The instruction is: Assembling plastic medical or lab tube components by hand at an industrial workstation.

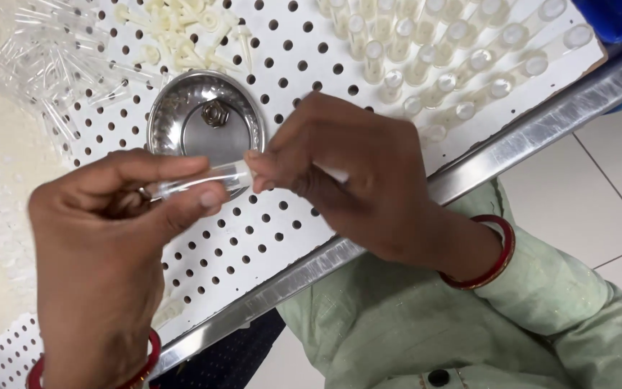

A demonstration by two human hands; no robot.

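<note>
My left hand (pixel 120 216) pinches a clear plastic tube (pixel 196 180) between thumb and fingers, held level above the white perforated board (pixel 268 238). My right hand (pixel 347 173) grips a small white plug (pixel 253 169) at the tube's open end, fingertips touching it. Both hands hover just in front of a round steel bowl (pixel 174 115) that holds a metal hex nut (pixel 215 113).
A loose heap of clear tubes (pixel 44 57) lies at the upper left. White plugs (pixel 181 32) are piled behind the bowl. Rows of capped tubes (pixel 440 50) stand in the board at the upper right. A metal table edge (pixel 527 133) runs diagonally; tiled floor lies beyond.
</note>
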